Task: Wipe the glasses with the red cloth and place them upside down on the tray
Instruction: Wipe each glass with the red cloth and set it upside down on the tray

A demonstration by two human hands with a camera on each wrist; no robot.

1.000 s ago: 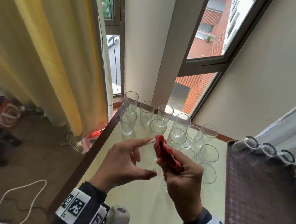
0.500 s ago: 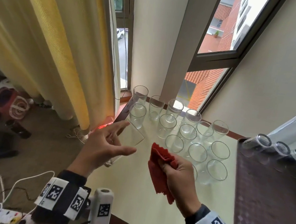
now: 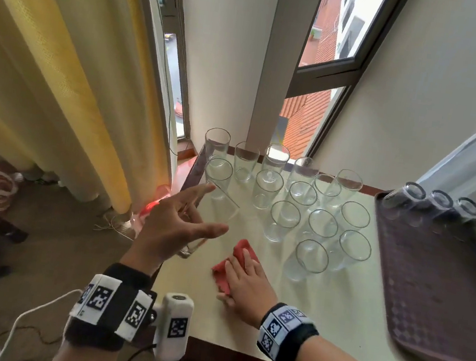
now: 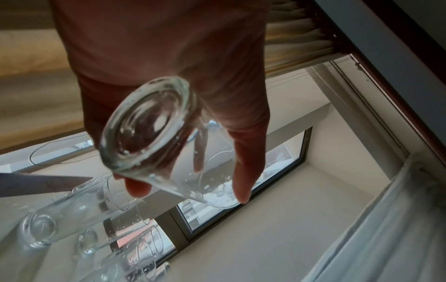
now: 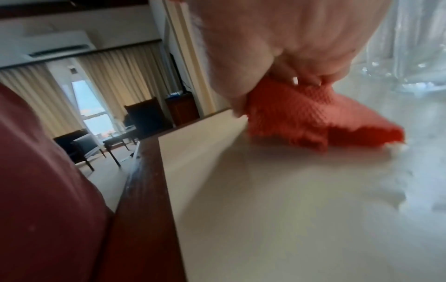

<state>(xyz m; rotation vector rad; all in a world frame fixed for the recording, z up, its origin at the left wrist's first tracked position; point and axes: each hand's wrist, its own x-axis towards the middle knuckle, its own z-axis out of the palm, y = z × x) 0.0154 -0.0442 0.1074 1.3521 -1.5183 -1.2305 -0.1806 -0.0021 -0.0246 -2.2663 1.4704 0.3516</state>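
Since half a second ago the right hand (image 3: 243, 281) has dropped from mid-air to the table (image 3: 333, 320), and the red cloth (image 3: 233, 266) now lies bunched on the surface under its fingers. From the right wrist, the fingertips (image 5: 306, 80) curl over the top of the cloth and pinch it against the tabletop, probably to park it so that this hand is free for the next move.

The left hand (image 3: 170, 226) has stayed out over the table's left edge with the glass (image 3: 215, 207) in it. That glass lies tilted, its thick base (image 4: 147, 124) toward the palm and its mouth pointing away past the fingertips, thumb on one side and fingers spread along the other, a loose cradle rather than a clench. Held this way it looks ready to be turned mouth-down.

Beyond the fingers of both hands stands a cluster of upright glasses (image 3: 319, 221), apparently unwiped. Far to the right of the right hand, the tray (image 3: 429, 281) holds four glasses (image 3: 445, 207) upside down along its back edge, so the one in hand likely joins them.
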